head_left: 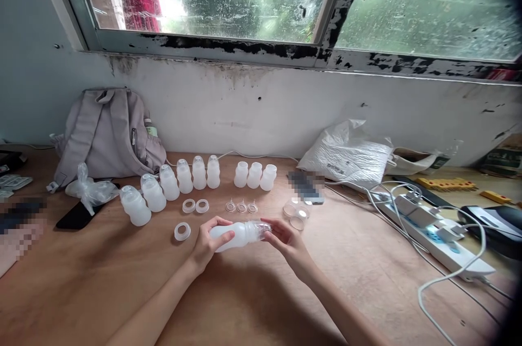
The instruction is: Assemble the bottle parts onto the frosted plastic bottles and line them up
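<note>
My left hand (210, 242) is wrapped round a frosted white baby bottle (240, 234), which lies on its side just above the table. At its right end is a clear cap (255, 230), gripped between the fingers and thumb of my right hand (285, 240). Behind my hands, several capped baby bottles (167, 183) stand in a curved row, and three bottles without caps (255, 175) stand to their right. White collar rings (182, 232) lie left of my hands. Three clear teats (241, 205) sit behind the held bottle. Clear round covers (299, 218) lie beyond my right hand.
A grey backpack (112, 134) leans on the wall, with a knotted plastic bag (90, 191) before it. At right are a silver parcel bag (346, 153), a phone (305, 188) and a power strip (440, 242) with looping white cables. Part of another person's arm (18, 248) shows at left.
</note>
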Available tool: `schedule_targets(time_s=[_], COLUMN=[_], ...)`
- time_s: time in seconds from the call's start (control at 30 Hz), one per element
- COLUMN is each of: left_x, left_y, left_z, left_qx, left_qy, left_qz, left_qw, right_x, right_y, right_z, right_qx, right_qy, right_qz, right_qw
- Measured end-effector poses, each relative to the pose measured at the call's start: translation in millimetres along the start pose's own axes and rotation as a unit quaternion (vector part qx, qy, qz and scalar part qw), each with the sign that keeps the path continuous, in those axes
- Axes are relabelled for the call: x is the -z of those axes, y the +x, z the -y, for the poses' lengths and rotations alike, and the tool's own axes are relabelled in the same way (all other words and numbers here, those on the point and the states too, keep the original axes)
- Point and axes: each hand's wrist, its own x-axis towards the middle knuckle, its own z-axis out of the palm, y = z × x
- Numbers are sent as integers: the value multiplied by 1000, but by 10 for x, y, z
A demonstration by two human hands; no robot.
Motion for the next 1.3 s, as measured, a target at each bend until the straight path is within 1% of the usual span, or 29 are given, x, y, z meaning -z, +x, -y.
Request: schedule_targets(time_s=[0.17,0.23,0.43,0.63,0.7,0.73,0.8,0.87,0.93,1.0,1.03,1.1,1.2,1.3], left_x=[-40,-44,-22,13,27,36,63,104,156,209,231,262,280,290], left_y=[-40,-64,-62,50,76,87,113,143,177,205,216,230,237,246], left_z=[60,70,56,42,55,65,95,133,175,215,232,263,304,345], left_qx=[-56,-66,-75,-83,-92,-99,-122,-155,-189,-209,-212,-209,-196,-179], left_qy=[30,28,34,85,96,103,134,191,269,356,398,470,539,577], left_qz=[-74,-97,-115,-133,-135,-138,-150,-166,-170,-160,-155,-153,-169,-188], left_qw=[995,993,990,984,982,980,972,955,929,897,879,844,801,775], right_x=[-54,-82,-124,-150,-160,-163,-165,-171,-193,-235,-262,-319,-379,-391], right_y=[-37,-49,25,273,397,471,648,860,1090,1318,1424,1611,1819,1949], right_z=[-77,-97,-53,131,230,286,399,499,563,576,562,501,364,237], right_qx=[-6,-8,-12,-47,-30,-9,56,137,199,225,234,241,240,239], right_qy=[-4,0,12,-1,-33,-59,-124,-185,-264,-348,-379,-421,-435,-440], right_qz=[21,23,41,33,34,33,18,-17,-63,-70,-63,-49,-36,-29], right_qw=[1000,1000,999,998,998,998,991,973,942,907,893,873,867,865])
